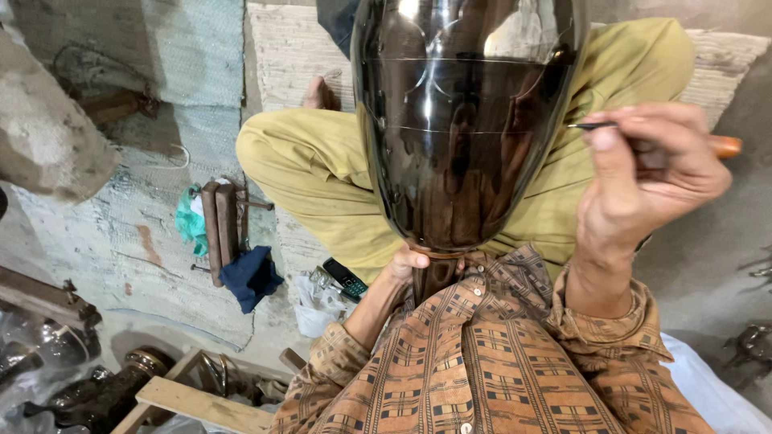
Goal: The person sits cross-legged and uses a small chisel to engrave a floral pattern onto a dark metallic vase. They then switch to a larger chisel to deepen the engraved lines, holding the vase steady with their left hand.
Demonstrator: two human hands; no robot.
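My left hand (pixel 408 261) is clenched around the narrow neck of the vase (pixel 466 120), which stands upside down on my lap, its black belly swelling up just above those fingers. My right hand (pixel 643 181) pinches a graver (pixel 591 126) pen-fashion, fingers closed on its wooden handle, and the thin metal tip meets the vase's right flank right beside my thumb. I think the main danger is a skid: the surface is mirror-smooth, hard and steeply curved, so a push at the wrong angle could send the point sliding off the fine scored line that circles the body and scar the polish. The neck grip is low and small for so broad a form, so the vase could also twist or tip sideways if I lean on the tool. Below my left wrist, on the rough mat (pixel 121 233), lie a phone (pixel 346 279), a blue cloth (pixel 251 276) and some wooden sticks (pixel 219 225).
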